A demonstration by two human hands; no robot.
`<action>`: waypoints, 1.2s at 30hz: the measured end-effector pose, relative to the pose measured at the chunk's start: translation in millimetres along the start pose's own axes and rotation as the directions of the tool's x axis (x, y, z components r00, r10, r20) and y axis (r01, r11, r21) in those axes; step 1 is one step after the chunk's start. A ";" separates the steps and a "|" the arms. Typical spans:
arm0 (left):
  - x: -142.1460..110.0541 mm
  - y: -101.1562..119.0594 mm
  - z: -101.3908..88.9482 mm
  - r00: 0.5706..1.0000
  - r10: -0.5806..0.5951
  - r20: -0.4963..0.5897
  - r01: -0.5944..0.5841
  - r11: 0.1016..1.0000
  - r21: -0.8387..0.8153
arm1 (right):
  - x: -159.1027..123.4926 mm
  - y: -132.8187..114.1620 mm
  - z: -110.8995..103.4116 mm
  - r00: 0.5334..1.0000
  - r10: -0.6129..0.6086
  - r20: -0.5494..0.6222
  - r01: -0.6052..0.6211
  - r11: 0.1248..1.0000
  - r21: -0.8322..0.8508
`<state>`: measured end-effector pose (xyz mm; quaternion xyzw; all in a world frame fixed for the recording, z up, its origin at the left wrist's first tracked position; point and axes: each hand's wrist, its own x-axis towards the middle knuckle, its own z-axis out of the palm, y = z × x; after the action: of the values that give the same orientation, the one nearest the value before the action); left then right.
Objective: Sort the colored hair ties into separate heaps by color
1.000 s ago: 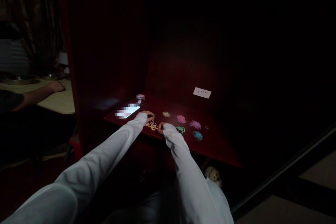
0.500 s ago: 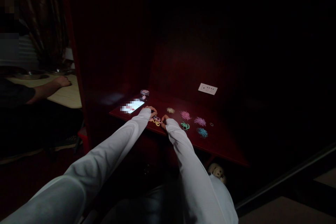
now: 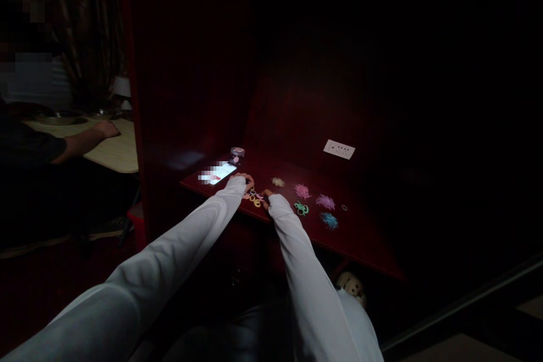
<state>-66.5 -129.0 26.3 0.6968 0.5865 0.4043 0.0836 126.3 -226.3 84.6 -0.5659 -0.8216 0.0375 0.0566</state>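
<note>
The left hand [image 3: 246, 181] and right hand [image 3: 266, 198] curled beside coloured rings [image 3: 257, 203], openness and hold too dark to tell; these seemed light, stretchy, best edge-pinched.

No text, brand, number or sign can be read. The screen of the phone [image 3: 224, 173] is partly pixelated, its content illegible. No lettering can be made out on the round item [image 3: 237, 151] behind the phone or the socket plate [image 3: 339, 149] to its right.
</note>
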 end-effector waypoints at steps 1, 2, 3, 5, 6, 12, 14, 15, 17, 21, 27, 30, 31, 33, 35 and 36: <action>0.2 -1.5 0.4 1.000 -0.008 -0.014 0.008 1.000 0.005 | -0.6 -0.2 -0.5 1.000 0.002 -0.004 -0.002 1.000 0.001; 0.5 -2.8 0.8 1.000 -0.019 -0.023 0.020 1.000 0.012 | -0.9 -0.1 -0.6 1.000 0.006 -0.010 -0.006 1.000 0.004; 0.9 -4.0 1.3 0.999 -0.034 -0.030 0.034 0.999 0.023 | -0.9 0.3 -0.3 1.000 0.008 -0.018 -0.008 1.000 0.010; 1.7 -5.5 2.5 0.997 -0.060 -0.052 0.062 0.997 0.046 | -0.2 1.8 1.3 0.999 0.011 -0.035 -0.010 1.000 0.026; 2.1 -5.8 3.2 0.996 -0.064 -0.066 0.068 0.996 0.053 | 0.5 2.7 2.3 0.999 0.011 -0.043 -0.010 0.999 0.035; 1.3 -1.8 5.1 0.990 -0.104 -0.093 0.106 0.994 0.014 | 3.2 7.8 6.4 0.998 -0.021 -0.052 0.025 0.997 0.078; -0.1 1.0 3.8 0.987 -0.145 -0.065 0.143 0.989 -0.023 | 2.0 9.2 7.2 0.998 -0.027 -0.064 0.034 0.993 0.113; -0.8 2.4 2.9 0.986 -0.156 -0.053 0.154 0.987 -0.036 | 1.1 9.8 7.6 0.997 -0.033 -0.073 0.043 0.990 0.137; -2.6 5.2 1.0 0.988 -0.150 -0.046 0.148 0.988 -0.043 | -0.7 10.8 8.4 0.994 -0.046 -0.096 0.064 0.980 0.187; -8.4 11.6 -2.1 0.999 0.007 -0.038 -0.009 0.998 -0.065 | -2.5 11.8 9.5 0.991 -0.051 -0.123 0.078 0.971 0.226; -19.1 22.1 -5.3 0.958 0.248 0.141 -0.235 0.966 -0.105 | -2.2 13.9 9.8 0.992 -0.061 -0.106 0.082 0.975 0.206; -21.0 24.6 -5.9 0.961 0.241 0.135 -0.230 0.969 -0.093 | -0.8 13.5 9.2 0.995 -0.045 -0.093 0.060 0.983 0.174; -21.1 25.0 -6.0 0.964 0.233 0.132 -0.223 0.971 -0.087 | -0.3 12.9 8.8 0.996 -0.031 -0.085 0.044 0.986 0.163; -20.7 25.1 -6.2 0.971 0.203 0.124 -0.195 0.978 -0.073 | 0.4 11.5 7.6 0.997 0.002 -0.073 0.009 0.988 0.152; -20.4 24.6 -6.2 0.980 0.170 0.104 -0.164 0.984 -0.066 | 0.2 10.2 6.1 0.998 0.022 -0.066 -0.011 0.987 0.160; -20.3 24.2 -6.1 0.983 0.158 0.092 -0.153 0.986 -0.066 | -0.1 9.7 5.4 0.998 0.029 -0.062 -0.018 0.986 0.168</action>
<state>-52.0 -156.4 35.1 0.7565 0.5134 0.3926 0.1005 134.5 -222.9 78.1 -0.5696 -0.8067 0.0891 0.1299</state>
